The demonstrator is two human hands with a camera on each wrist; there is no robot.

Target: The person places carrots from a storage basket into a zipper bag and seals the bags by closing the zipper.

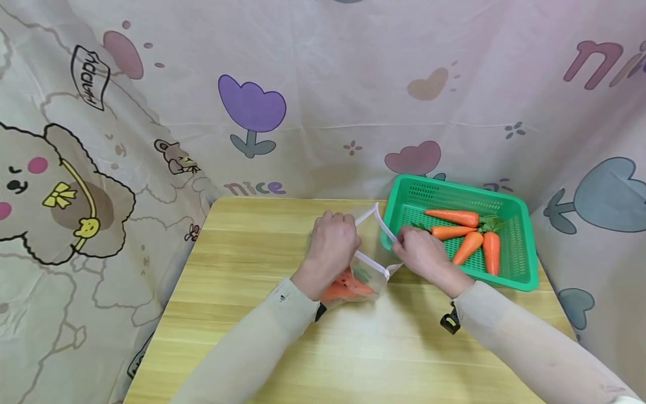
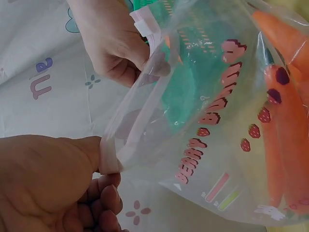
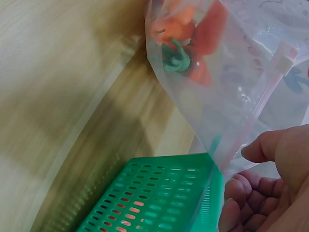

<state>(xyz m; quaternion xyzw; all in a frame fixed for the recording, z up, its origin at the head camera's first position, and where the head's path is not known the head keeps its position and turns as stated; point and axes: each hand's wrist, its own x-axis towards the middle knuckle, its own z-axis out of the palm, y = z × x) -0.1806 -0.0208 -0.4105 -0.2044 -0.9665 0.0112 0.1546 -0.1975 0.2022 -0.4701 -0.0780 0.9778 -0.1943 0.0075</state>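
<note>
A clear zip bag [image 2: 193, 121] printed with strawberries and lettering hangs between both hands, its mouth spread wide. Inside, at its bottom, lie orange carrots [image 2: 285, 140] with some green tops. My left hand [image 1: 330, 241] pinches one end of the bag's white zip edge between thumb and curled fingers. At the opposite side, my right hand [image 1: 423, 252] pinches the edge between thumb and fingers, close by the basket's near left corner. A slider [image 3: 285, 64] sits on the zip strip.
Right of the bag stands a green plastic basket [image 1: 527, 247] with several carrots [image 1: 466, 247] in it. Both rest on a wooden table [image 1: 242, 269]. Printed cloth [image 1: 323, 101] hangs behind the table and along its sides.
</note>
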